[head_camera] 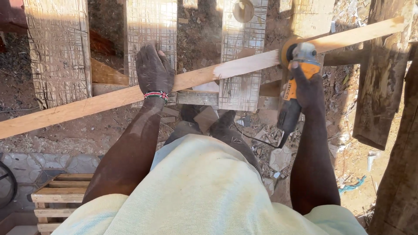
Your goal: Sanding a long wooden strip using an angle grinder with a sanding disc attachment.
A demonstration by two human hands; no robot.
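A long wooden plank [87, 104] lies slanted across a slatted workbench [58, 48], low at the left and rising to the right. My left hand [153, 72] presses flat on the plank near its middle; a beaded bracelet circles the wrist. My right hand [307, 85] grips an orange and black angle grinder [292, 93], whose disc [288, 50] meets the plank further right. A pale, freshly sanded stretch [246, 65] runs between my hands.
A thick rough beam [379, 78] stands at the right. A small wooden pallet [58, 202] sits at the lower left. The grinder's black cord [254, 137] trails over dirt littered with scraps. My feet show under the bench.
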